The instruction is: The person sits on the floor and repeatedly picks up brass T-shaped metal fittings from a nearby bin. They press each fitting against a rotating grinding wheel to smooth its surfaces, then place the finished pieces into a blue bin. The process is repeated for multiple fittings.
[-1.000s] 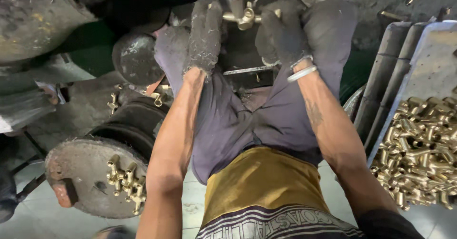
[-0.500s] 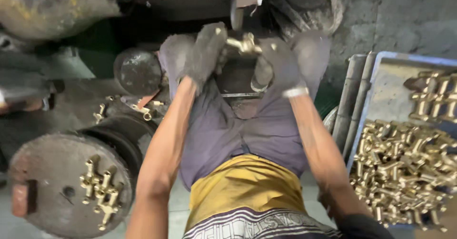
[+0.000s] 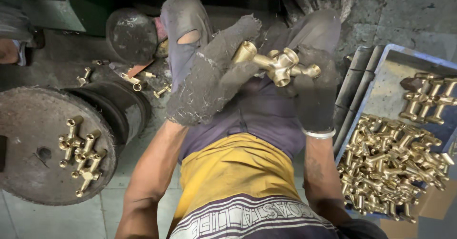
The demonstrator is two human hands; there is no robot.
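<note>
Left hand point(image 3: 209, 74), in a frayed, dirt-caked work glove, is closed around one arm of a brass fitting point(image 3: 276, 64), thumb underneath. Right hand point(image 3: 312, 89), in a darker glove with a pale band at the cuff, grips the opposite side, fingers wrapped behind it. The fitting is held up between both hands, close to the camera, above the lap; judged, a two-handed hold steadies it and lets the open ends face the eyes.

The fitting is a cross-shaped body with several short tubular arms, each ending in an open round mouth. The surface is bright yellow, clean and glossy, against the dull gloves.

Below the hands: purple trousers, torn at the left knee, and a yellow shirt.

Right: a blue tray point(image 3: 381, 67) heaped with similar brass fittings point(image 3: 390, 172), within reach of the right arm.

Left: a round, rusty metal disc point(image 3: 28, 172) carrying four more fittings point(image 3: 81, 155) side by side. Small brass bits point(image 3: 135, 83) lie scattered on the dark floor farther off.
</note>
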